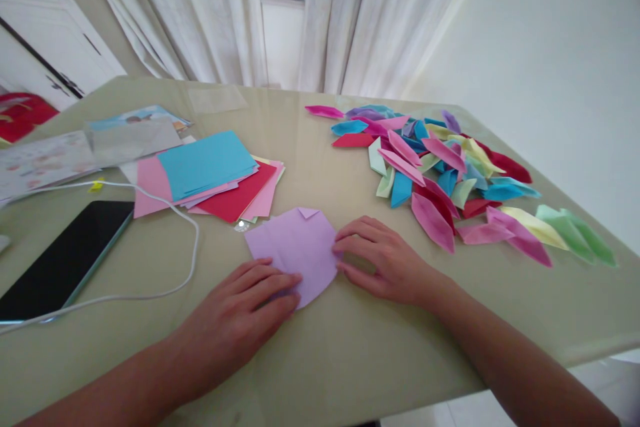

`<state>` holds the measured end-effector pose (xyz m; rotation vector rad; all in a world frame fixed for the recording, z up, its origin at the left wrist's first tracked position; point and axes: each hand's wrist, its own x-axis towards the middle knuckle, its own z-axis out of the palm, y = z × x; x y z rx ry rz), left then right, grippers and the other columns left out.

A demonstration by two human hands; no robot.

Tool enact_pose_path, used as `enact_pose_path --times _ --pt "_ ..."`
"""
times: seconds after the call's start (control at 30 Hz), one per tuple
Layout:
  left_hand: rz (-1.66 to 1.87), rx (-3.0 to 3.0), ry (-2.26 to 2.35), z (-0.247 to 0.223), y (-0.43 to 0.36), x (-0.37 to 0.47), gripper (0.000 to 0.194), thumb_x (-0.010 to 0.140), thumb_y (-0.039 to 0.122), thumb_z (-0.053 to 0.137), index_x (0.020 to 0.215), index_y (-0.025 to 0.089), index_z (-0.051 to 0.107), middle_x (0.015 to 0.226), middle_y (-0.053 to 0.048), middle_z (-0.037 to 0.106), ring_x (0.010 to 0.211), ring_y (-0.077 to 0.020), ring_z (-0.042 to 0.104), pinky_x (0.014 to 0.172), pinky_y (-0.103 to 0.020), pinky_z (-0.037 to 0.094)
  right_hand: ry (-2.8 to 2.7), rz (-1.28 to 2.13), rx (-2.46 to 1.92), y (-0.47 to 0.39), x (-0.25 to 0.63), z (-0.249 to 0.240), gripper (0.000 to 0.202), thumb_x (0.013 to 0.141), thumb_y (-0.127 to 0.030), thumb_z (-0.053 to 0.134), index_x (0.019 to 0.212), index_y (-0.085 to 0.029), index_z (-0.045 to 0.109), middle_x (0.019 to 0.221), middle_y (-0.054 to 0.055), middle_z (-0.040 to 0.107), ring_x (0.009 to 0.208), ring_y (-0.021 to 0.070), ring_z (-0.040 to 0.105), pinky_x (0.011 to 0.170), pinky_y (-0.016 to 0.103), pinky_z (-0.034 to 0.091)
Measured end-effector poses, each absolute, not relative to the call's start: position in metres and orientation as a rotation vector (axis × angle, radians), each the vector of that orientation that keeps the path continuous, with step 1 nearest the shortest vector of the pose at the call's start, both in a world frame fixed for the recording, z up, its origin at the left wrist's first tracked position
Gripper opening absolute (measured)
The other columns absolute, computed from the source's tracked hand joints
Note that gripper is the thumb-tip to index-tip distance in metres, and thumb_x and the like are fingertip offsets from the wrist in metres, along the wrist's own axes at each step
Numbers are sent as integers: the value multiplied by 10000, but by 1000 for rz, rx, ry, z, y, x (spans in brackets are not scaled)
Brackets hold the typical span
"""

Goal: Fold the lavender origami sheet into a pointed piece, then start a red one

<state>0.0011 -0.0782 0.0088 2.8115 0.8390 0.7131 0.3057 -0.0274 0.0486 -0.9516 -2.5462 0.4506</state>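
Purple paper (305,247): light, soft, easily creased; best held by edges. Left hand (250,297) pressing lower left; right hand (383,257) fingering right edge; hands apart.

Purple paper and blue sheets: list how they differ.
The purple paper has folded corners and creases; the blue sheets look unfolded.
The purple paper is touched by the left hand and right hand; the blue sheets are untouched.
The purple paper lies on the table; the blue sheets top a pile of other colours.
Both are plain coloured paper.
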Motion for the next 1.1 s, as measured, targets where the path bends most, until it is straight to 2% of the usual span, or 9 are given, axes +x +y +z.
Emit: enact_pose_path --times 0.13,0.3,0.43,0.7,0.77,0.83,0.9,0.97,1.1 --pt "776 2790 829 10 -79 2 194 1083 201 553 1193 213 713 1320 -40 756 1155 -229 673 1169 -455 433 -2510 584 -1011 -28 306 50 150 1015 -191 616 1126 -182 717 1045 93 749 987 246 679 894 408 547" --pt "757 2783 812 13 -80 3 197 1075 188 562 1199 205 715 1330 -38 751 1157 -234 661 1175 -452 416 -2442 742 -956 -20 308 39 126 1033 -238 675 1148 -200 709 1081 75 754 1043 229 675 932 372 533" --pt "743 2769 816 14 -80 3 198 1073 182 558 1193 208 714 1347 -30 743 1184 -239 643 1187 -454 394 -2380 808 -1015 -12 310 33 137 965 -290 781 1017 -186 709 1011 59 718 966 211 672 855 327 528" --pt "670 2776 807 15 -79 2 242 1066 174 551 1264 206 686 1356 -41 719 1219 -247 600 1199 -445 338 -2394 894 -1011 -10 312 37 24 995 -193 723 1018 -187 726 1014 57 680 974 199 662 873 319 515" --pt "571 2803 831 20 -78 5 342 1060 243 574 1397 217 627 1353 -59 708 1194 -276 598 1139 -480 370 -2398 887 -997 -11 311 37 17 994 -185 721 1009 -183 715 1005 53 682 975 197 654 872 317 508" --pt "420 2825 868 28 -77 12 537 1032 368 625 1544 249 513 1343 -77 693 1131 -311 601 1038 -514 416 -2394 883 -989 -10 310 36 34 983 -180 735 995 -182 704 989 44 684 951 190 650 848 306 500" --pt "302 2798 919 35 -75 20 645 998 481 656 1579 271 473 1326 -91 674 1074 -324 599 982 -530 439 -2385 881 -986 -9 311 34 61 967 -177 756 979 -183 697 969 32 684 907 181 643 812 293 490" --pt "246 2794 895 39 -72 26 639 1003 525 635 1569 270 485 1309 -99 664 1078 -328 600 975 -532 449 -2375 889 -989 -7 311 33 83 956 -194 777 970 -184 696 947 24 685 874 176 637 789 287 483" --pt "277 2846 805 37 -67 25 525 1027 487 620 1491 247 564 1311 -103 671 1179 -330 604 1059 -528 425 -2361 912 -997 -7 313 31 145 930 -267 820 997 -184 721 972 33 685 913 187 648 820 294 491"
